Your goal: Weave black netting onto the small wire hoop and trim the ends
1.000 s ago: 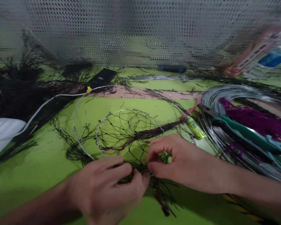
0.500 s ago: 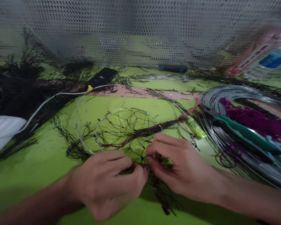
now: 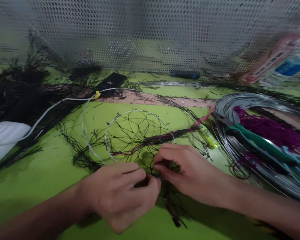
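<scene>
Partly, both hands (image 3: 150, 181) hide the wire ring's (image 3: 140, 115) near netted edge.

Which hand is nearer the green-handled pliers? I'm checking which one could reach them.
The right hand. It works at the netted wire ring, with the green-handled pliers off to its right on the wire coil. The left hand sits farther left, beyond the right hand.

Bare green table (image 3: 40, 186) at lower left gives open passage. Wire coils (image 3: 242, 100), pliers (image 3: 252, 138) and purple cord (image 3: 267, 128) crowd the right; black netting (image 3: 17, 96) fills the upper left. A perforated metal screen (image 3: 150, 33) closes the top.
</scene>
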Available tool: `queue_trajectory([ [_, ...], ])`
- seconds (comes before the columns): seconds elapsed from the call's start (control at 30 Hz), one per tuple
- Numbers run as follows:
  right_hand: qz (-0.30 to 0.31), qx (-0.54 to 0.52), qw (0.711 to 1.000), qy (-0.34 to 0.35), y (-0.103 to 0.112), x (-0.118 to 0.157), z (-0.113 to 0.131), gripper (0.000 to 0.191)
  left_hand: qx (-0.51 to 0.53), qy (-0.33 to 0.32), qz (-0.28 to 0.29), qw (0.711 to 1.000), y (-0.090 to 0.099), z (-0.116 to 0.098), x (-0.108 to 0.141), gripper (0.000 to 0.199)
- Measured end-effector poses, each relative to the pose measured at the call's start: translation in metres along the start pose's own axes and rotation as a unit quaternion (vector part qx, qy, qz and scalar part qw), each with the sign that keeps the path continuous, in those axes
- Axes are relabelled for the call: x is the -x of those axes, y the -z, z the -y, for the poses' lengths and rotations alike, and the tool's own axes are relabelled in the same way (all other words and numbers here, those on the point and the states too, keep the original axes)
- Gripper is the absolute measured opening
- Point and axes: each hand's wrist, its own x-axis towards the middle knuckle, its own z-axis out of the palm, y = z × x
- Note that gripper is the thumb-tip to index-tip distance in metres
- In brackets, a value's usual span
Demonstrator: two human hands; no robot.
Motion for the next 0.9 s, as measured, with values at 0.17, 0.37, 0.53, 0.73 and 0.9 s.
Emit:
queue_trajectory([
  [0.17, -0.002, -0.090, 0.995, 0.051, 0.011, 0.006, 0.006, 0.012, 0.012, 0.055, -0.063, 0.996, 0.007, -0.005, -0.005, 0.015],
  [0.37, 0.013, -0.106, 0.993, -0.043, 0.014, 0.005, 0.015, 0.010, -0.030, 0.073, -0.099, 0.992, 0.007, -0.012, -0.006, 0.010],
  [0.53, 0.035, -0.123, 0.990, -0.057, 0.017, -0.003, 0.014, 0.010, -0.017, 0.169, -0.093, 0.981, -0.002, -0.024, -0.001, 0.021],
  [0.73, 0.063, -0.143, 0.987, -0.026, 0.020, -0.013, 0.013, 0.012, 0.012, 0.196, -0.084, 0.977, -0.004, -0.028, -0.001, 0.031],
  [0.9, 0.046, -0.139, 0.989, -0.026, 0.018, -0.014, 0.013, 0.011, 0.039, 0.151, -0.108, 0.982, 0.007, -0.012, -0.009, 0.027],
])
